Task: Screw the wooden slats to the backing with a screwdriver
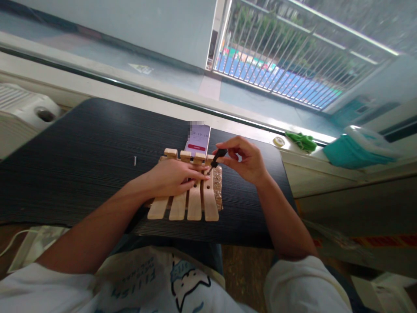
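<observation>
A wooden piece with several curved slats (194, 211) lies near the middle of the dark table, hooked ends away from me. Brown wrapping or padding (219, 191) shows under its right side. My left hand (171, 177) rests flat across the slats, fingers stretched out to the right. Between the thumb and fingers of my right hand (246, 160) is a small black-handled screwdriver (219, 154). It tilts down to the left, its tip at the rightmost slat beside my left fingertips. Dark holes show in the two right slats. Whether a screw sits under the tip is hidden.
Behind the slats leans a phone (199, 135) with a lit screen. A small screw-like pin (135, 161) is on the black table (94, 143). On the sill at right are a tape roll (279, 141), a green cloth (301, 141) and a teal box (352, 150).
</observation>
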`<state>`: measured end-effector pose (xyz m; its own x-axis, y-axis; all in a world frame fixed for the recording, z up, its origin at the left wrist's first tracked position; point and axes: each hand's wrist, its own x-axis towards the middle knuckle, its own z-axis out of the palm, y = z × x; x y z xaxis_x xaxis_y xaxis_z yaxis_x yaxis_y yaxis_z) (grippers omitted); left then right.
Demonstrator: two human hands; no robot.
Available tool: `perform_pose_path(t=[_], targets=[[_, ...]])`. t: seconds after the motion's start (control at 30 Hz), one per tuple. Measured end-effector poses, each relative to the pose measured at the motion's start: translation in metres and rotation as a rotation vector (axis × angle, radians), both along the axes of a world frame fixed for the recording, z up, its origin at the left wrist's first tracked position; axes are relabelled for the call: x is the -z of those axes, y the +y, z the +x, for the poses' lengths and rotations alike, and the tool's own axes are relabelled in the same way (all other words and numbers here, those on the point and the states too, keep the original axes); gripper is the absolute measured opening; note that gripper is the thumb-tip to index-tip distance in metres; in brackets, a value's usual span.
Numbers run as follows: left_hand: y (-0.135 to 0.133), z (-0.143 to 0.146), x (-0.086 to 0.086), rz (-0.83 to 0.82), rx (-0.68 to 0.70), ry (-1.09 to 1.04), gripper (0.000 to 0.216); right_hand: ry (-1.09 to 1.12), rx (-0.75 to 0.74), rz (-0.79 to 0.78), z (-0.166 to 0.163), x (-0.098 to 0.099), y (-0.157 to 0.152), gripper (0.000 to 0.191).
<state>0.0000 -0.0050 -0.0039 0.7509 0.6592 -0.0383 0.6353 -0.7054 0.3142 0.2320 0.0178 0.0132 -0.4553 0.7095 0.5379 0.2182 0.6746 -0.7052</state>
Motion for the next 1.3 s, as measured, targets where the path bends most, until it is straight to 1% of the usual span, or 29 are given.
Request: perform_pose_path(t=[0.17, 0.43, 0.6, 0.8, 0.9, 1.03, 1.17, 1.3], targets=[[0.000, 0.000, 0.000, -0.020, -0.022, -0.009, 0.044, 0.017, 0.065, 0.019, -0.002, 0.003, 0.000, 0.028], [-0.001, 0.000, -0.001, -0.019, -0.016, -0.021, 0.044, 0.009, 0.175, 0.126, -0.006, 0.005, 0.000, 0.024], [0.000, -0.001, 0.000, -0.018, -0.030, -0.022, 0.043, 0.004, 0.169, 0.180, -0.007, 0.004, -0.001, 0.023], [0.000, -0.001, 0.002, -0.015, -0.023, -0.039, 0.044, -0.044, 0.209, 0.177, -0.008, 0.005, -0.003, 0.026], [-0.001, -0.002, 0.002, -0.019, -0.019, -0.038, 0.044, -0.033, 0.190, 0.203, -0.009, 0.005, -0.004, 0.022], [-0.001, -0.002, 0.002, -0.017, -0.017, -0.039, 0.044, -0.020, 0.103, 0.240, -0.006, 0.002, -0.002, 0.021], [-0.001, -0.002, 0.002, -0.016, -0.026, -0.047, 0.044, -0.124, 0.028, 0.201, 0.000, -0.003, -0.001, 0.019], [-0.001, -0.002, 0.003, -0.010, -0.019, -0.063, 0.044, -0.149, -0.047, 0.146, 0.006, -0.006, -0.001, 0.021]])
